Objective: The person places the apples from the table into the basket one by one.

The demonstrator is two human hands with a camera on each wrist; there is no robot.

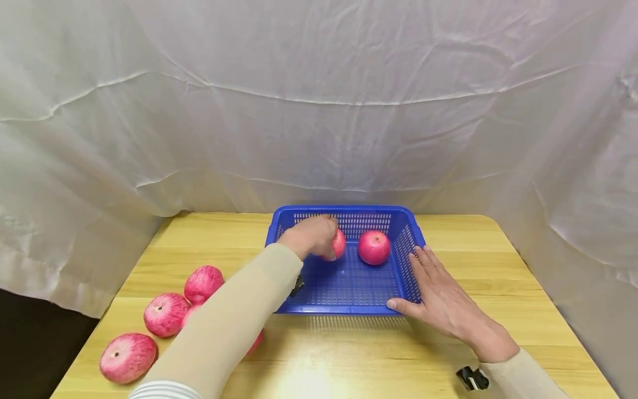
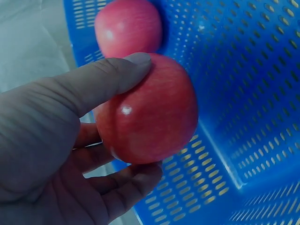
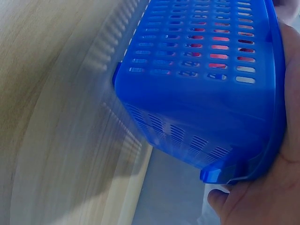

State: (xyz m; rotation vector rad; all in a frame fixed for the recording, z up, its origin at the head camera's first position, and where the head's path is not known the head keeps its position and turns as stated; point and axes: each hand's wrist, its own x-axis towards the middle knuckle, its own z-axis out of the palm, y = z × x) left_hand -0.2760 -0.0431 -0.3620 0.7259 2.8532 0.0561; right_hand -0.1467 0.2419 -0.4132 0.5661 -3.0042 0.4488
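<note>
One apple (image 2: pixel 152 115) sits in the curled left grip (image 1: pixel 313 235), right grip (image 1: pixel 443 293) straight-fingered against the basket (image 1: pixel 344 308).

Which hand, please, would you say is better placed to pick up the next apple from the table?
Probably the left hand, once it frees the apple it holds in the basket: the loose apples lie on the left of the table, while the right hand rests at the basket's right edge, farther away.

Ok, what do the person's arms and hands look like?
The left hand and right hand are ungloved. Plain cream fabric sleeves reach the wrists; grey-striped white fabric shows above the left one. A small black device sits by each wrist.
</note>
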